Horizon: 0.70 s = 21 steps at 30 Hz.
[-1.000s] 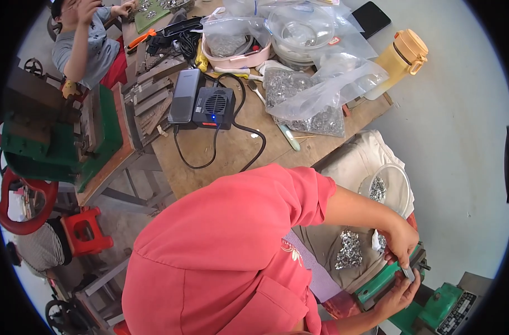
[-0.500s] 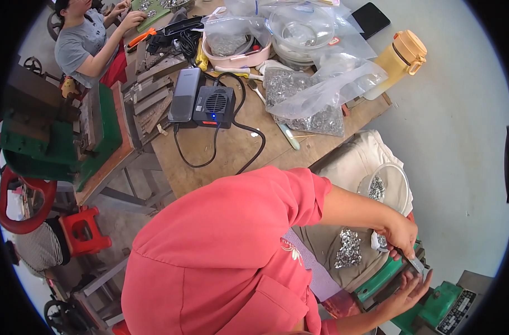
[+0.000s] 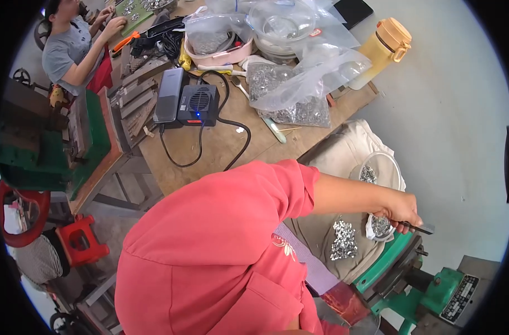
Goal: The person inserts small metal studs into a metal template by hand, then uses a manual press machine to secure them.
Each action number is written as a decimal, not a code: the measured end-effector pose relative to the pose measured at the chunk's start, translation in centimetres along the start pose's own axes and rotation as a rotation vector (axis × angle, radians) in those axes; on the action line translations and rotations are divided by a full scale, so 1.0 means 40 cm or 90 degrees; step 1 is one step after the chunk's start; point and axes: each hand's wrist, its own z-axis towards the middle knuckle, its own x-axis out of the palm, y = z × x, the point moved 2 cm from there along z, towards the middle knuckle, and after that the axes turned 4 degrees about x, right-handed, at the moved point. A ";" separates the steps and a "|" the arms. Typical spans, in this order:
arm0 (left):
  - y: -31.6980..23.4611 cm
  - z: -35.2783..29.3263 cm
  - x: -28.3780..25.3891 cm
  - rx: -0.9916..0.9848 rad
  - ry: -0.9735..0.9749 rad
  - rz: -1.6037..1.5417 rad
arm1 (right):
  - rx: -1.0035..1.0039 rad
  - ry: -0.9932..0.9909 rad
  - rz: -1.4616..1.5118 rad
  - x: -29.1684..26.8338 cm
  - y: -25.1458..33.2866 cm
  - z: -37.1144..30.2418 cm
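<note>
My left hand [image 3: 404,208] reaches in from the upper side of my body, closed round a slim tool [image 3: 426,228] with a dark handle and a flat grey end. Beneath its wrist and fingers sits a small clear tub [image 3: 381,226] of shiny metal bits. A larger clear round container [image 3: 399,177] stands beyond my forearm, with a heap of metal bits [image 3: 368,175] showing inside. On the beige cloth [image 3: 315,228] lies a loose pile of silvery pieces [image 3: 343,241]. My right hand is out of the picture.
A green machine [image 3: 440,296] stands at the lower right. The wooden table [image 3: 237,145] holds a power bank [image 3: 169,96], black fan box [image 3: 199,103], cables, a bag of metal parts [image 3: 288,92] and a yellow bottle [image 3: 382,50]. Another person [image 3: 70,53] works at the far left.
My right hand, which touched the tool's end over the green machine, has left the picture. My left hand has lifted the tool up and away from there. The view has shifted slightly.
</note>
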 end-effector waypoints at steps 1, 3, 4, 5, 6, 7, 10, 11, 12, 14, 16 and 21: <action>-0.003 0.004 0.007 0.002 0.008 -0.009 | -0.025 0.084 -0.151 0.062 -0.045 -0.039; 0.003 0.004 0.002 -0.002 -0.005 -0.025 | 0.234 0.122 -0.087 0.153 -0.165 -0.102; 0.000 0.001 -0.002 -0.002 -0.005 -0.027 | 0.338 0.152 -0.026 0.185 -0.189 -0.122; -0.001 -0.001 -0.003 -0.003 -0.009 -0.023 | 0.306 0.234 0.018 0.221 -0.202 -0.136; -0.002 -0.003 -0.005 -0.005 -0.012 -0.018 | 0.420 0.363 -0.009 0.260 -0.173 -0.086; -0.001 -0.007 -0.007 -0.007 -0.014 -0.019 | 0.422 0.362 -0.007 0.268 -0.167 -0.081; -0.002 -0.006 -0.009 -0.009 -0.009 -0.009 | 0.438 0.310 0.050 0.287 -0.163 -0.066; -0.003 -0.008 -0.011 -0.005 -0.008 0.000 | 0.445 0.292 0.067 0.296 -0.164 -0.064; -0.002 -0.010 -0.014 -0.002 -0.008 0.009 | 0.452 0.274 0.084 0.305 -0.166 -0.064; 0.002 -0.011 -0.021 -0.006 -0.012 0.003 | 0.466 0.240 0.120 0.326 -0.174 -0.065; 0.005 -0.016 -0.026 -0.006 -0.030 0.009 | 0.483 0.206 0.159 0.351 -0.183 -0.072; 0.024 0.005 -0.017 -0.005 -0.004 0.016 | 0.544 0.195 -0.006 0.411 -0.185 -0.140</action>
